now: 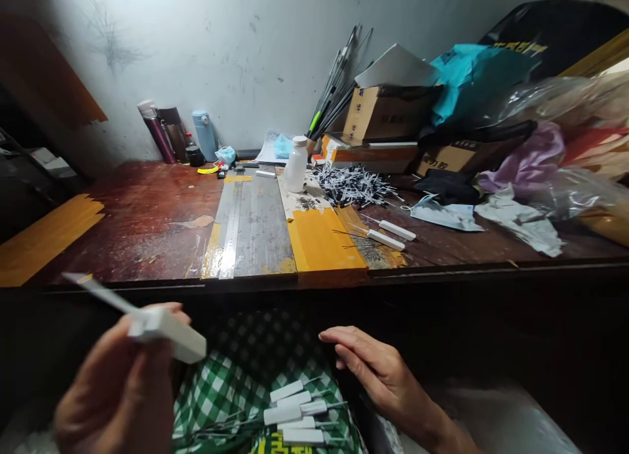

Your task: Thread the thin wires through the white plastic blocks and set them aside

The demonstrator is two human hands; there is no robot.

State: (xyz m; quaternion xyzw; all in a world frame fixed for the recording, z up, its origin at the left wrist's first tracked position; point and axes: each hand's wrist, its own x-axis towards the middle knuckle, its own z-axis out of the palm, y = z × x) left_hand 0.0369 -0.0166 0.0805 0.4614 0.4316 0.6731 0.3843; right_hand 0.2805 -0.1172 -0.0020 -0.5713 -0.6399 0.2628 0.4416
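My left hand grips a white block-shaped handle between thumb and fingers, in front of the table's edge. A thin, pale shaft, blurred, sticks out of the handle toward the upper left. My right hand hovers at the lower right with its fingers stretched out and nothing visible in them. Between my hands, several similar white handles with thin shafts lie in a heap on green-and-white checked cloth. Two more white handles rest near the table's front edge, with thin dark wires beside them.
A white bottle stands on the table by a pile of small black-and-white pieces. A metal ruler lies on a grey board. Cardboard boxes, a face mask and bags occupy the right; flasks stand back left.
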